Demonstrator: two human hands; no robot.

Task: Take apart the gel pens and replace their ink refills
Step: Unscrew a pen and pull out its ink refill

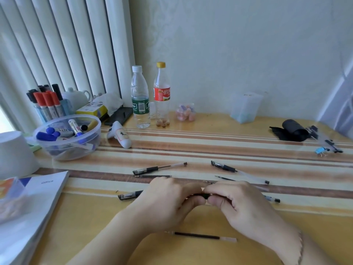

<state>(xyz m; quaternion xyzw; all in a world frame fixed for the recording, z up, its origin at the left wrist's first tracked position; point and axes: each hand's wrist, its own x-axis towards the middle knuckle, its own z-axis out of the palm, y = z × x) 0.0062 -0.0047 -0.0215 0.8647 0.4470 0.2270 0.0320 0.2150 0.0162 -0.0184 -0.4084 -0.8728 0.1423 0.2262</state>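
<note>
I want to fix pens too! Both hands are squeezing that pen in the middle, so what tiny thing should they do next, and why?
Probably twist the two halves apart. The left hand and right hand both grip one gel pen at its middle joint, and it looks not yet separated. A loose refill lies near the wrists, ready to go in.

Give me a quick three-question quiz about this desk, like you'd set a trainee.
1. True or false: both hands grip the same gel pen.
2. Where does the loose refill nearest the person lie: A) in the bowl, B) on the table between the wrists, C) beside the bottles?
3. What colour is the cap on the red-labelled bottle?

Key:
1. True: left hand and right hand hold one gel pen.
2. B: the refill lies on the table.
3. Yellow, on the red-labelled bottle.
</note>
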